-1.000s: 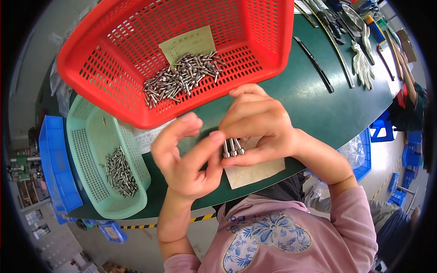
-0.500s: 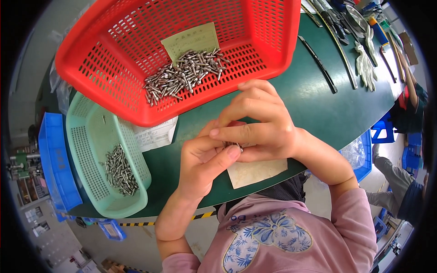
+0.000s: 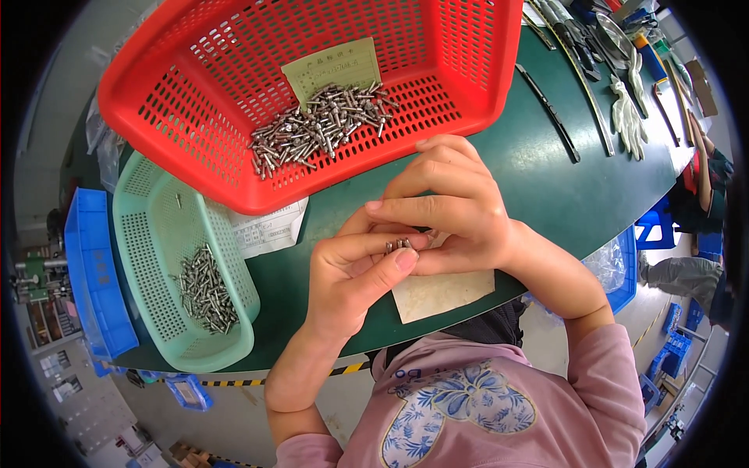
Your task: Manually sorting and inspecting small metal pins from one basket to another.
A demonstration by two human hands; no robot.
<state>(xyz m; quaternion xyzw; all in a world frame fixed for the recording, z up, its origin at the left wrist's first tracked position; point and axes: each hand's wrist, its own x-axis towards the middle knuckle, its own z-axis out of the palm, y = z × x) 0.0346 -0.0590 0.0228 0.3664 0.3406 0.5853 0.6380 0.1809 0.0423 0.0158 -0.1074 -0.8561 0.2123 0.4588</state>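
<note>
The left hand (image 3: pixel 347 273) is grasping a few small metal screws (image 3: pixel 398 245) between thumb and fingers, their ends showing above the thumb tip. The right hand (image 3: pixel 468 222) is curling in against the left with fingers bent; whether it is also gripping the screws cannot be told. Both hands are working above the near edge of the green bench (image 3: pixel 538 210), a beige sheet (image 3: pixel 445 295) lying just below them. Beyond, a red basket (image 3: pixel 351 173) is holding a loose pile of similar metal parts (image 3: pixel 324 125), with a yellow card (image 3: pixel 331 70) leaning behind it. To the left, a pale green basket (image 3: pixel 207 355) is containing a second pile (image 3: pixel 207 292). A white glove (image 3: pixel 626 117) is lying toward the right.
</note>
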